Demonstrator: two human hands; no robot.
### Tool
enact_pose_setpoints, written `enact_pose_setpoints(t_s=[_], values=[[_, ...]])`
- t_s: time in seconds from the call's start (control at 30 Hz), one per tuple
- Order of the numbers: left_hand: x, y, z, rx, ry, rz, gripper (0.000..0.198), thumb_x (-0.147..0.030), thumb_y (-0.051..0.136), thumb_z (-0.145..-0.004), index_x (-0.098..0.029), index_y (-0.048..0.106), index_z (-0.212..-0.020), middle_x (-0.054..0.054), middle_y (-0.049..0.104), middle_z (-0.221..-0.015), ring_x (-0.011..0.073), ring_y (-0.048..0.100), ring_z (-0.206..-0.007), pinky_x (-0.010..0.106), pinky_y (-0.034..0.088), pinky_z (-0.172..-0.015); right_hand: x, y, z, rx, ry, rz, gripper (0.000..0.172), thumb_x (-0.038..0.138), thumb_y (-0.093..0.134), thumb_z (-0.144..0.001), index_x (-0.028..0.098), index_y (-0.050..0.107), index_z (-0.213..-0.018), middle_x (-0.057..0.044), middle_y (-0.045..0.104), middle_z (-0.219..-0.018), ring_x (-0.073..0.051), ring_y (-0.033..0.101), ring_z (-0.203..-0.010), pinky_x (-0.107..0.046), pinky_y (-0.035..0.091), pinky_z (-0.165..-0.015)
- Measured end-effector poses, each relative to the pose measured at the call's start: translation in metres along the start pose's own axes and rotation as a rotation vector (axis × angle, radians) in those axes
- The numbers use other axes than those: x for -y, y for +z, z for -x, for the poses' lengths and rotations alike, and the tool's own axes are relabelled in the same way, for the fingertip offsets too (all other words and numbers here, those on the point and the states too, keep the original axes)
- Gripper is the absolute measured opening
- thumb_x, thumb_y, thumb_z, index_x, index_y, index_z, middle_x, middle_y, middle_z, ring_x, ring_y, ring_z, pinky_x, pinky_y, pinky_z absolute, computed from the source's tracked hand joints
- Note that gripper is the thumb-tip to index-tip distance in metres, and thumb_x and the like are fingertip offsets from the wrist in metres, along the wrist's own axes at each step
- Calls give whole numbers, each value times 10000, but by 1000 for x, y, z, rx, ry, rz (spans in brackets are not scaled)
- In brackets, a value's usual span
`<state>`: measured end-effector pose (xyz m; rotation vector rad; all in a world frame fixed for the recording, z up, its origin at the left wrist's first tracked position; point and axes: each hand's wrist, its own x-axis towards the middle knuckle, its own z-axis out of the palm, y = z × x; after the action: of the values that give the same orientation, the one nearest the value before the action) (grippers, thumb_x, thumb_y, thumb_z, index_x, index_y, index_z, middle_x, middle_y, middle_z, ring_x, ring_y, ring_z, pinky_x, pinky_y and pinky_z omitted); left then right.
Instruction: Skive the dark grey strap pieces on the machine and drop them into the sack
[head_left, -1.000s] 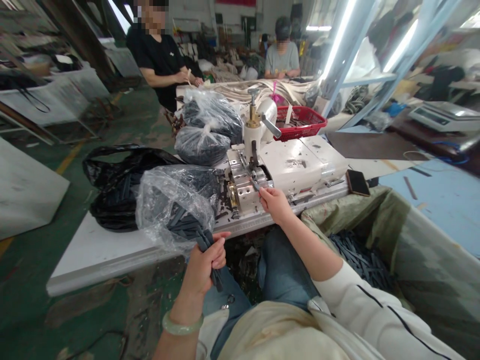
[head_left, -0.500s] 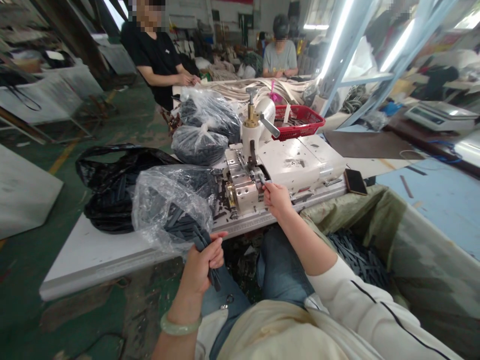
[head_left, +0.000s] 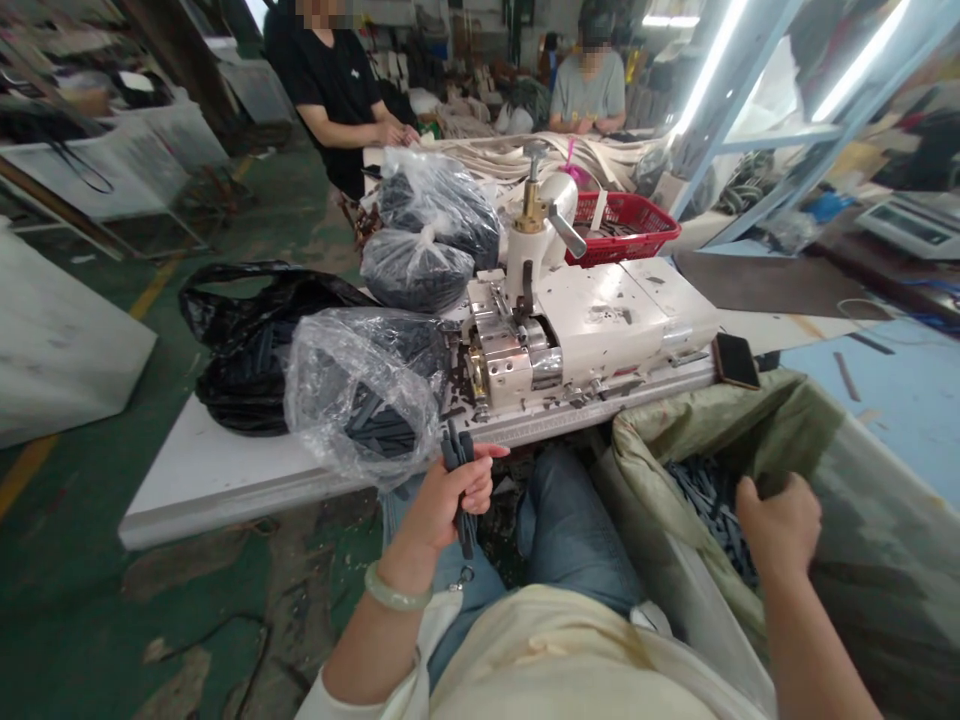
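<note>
a white workbench (head_left: pixel 225 480) carries a cream industrial machine (head_left: pixel 600 320), with a clear plastic bag (head_left: pixel 360 390) of dark strips just beside it. a cloth-lined bin (head_left: pixel 712 440) stands at the person's right. the left hand (head_left: pixel 450 505) closes around an upright bundle of dark strips (head_left: pixel 459 490). the right hand (head_left: pixel 780 530) reaches over the bin, its fingers (head_left: pixel 754 505) curled; whether they grip anything cannot be told.

A long white surface (head_left: pixel 225 490), with a cream-white industrial machine (head_left: pixel 592 325) near its front edge. Left of the machine, a clear plastic bag (head_left: pixel 364 395) of dark strips (head_left: pixel 382 430), two tied clear bags (head_left: pixel 420 235) farther back, and a black plastic bag (head_left: pixel 255 350) beyond. Right of the machine, a phone (head_left: pixel 735 360) lying flat. Behind it, a red basket (head_left: pixel 622 228).
</note>
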<state>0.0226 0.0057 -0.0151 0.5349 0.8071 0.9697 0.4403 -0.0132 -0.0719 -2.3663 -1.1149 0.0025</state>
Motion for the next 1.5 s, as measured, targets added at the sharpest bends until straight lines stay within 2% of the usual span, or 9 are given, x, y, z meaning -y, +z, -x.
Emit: enact_pose_setpoints(t_s=[0.07,0.2,0.33,0.47,0.73,0.87,0.97,1.23,1.5], values=[[5,10,-5,72,-62,8,236,-215,686,-764,-107,676,-973,-96,342,-498,16,260,-391,169,188,-411,30,1,23,261,-46,-253,393,417,545,-789,108,667,-999,-219,681,-945,-367,629,-909,-505,452,-813],[16,32,-7,109,-160,-19,167,-195,660,-758,-114,664,-904,-76,380,-518,27,303,-411,182,216,-430,141,10,78,813,-402,-804,365,439,525,-886,191,651,-1122,-110,685,-965,-227,634,-812,-357,487,-743],[21,39,4,59,-229,-24,173,-185,669,-718,-142,520,-640,-43,422,-540,47,372,-456,193,270,-457,215,16,102,827,-857,-701,299,427,591,-877,180,697,-747,-41,588,-669,-162,507,-644,-288,384,-621],[21,28,16,60,-266,104,137,-152,669,-705,-143,533,-720,-23,458,-609,60,413,-523,187,308,-498,227,20,102,951,-1042,-657,385,344,573,-900,170,609,-558,-10,538,-575,-132,465,-608,-270,336,-607],[30,27,11,75,-286,103,107,-126,642,-708,-124,537,-687,-7,468,-609,69,429,-538,181,320,-494,213,26,114,1006,-655,-671,315,404,649,-810,158,612,-617,9,571,-531,-100,462,-493,-225,280,-462],[32,32,6,60,-276,90,82,-123,653,-690,-104,586,-732,17,520,-668,80,467,-575,196,380,-521,207,28,114,1133,-438,-753,276,384,620,-821,162,627,-656,-5,620,-518,-121,547,-452,-220,366,-434],[32,31,6,-8,-244,74,100,-148,665,-713,-104,606,-781,25,555,-693,82,482,-574,210,420,-534,204,30,114,1074,-275,-795,266,378,657,-784,165,607,-633,-10,625,-506,-134,569,-425,-230,433,-410],[23,14,12,-110,-124,-2,222,-251,710,-760,-102,657,-916,5,570,-595,52,427,-459,172,360,-444,197,35,104,943,182,-1380,341,417,804,-655,166,580,-712,1,676,-580,-125,659,-490,-199,563,-490],[12,11,14,-42,-85,-25,281,-331,700,-801,-61,714,-878,-22,502,-536,0,289,-406,134,247,-397,193,35,99,901,240,-1525,333,377,829,-651,165,579,-711,1,684,-600,-127,683,-530,-180,577,-503]])
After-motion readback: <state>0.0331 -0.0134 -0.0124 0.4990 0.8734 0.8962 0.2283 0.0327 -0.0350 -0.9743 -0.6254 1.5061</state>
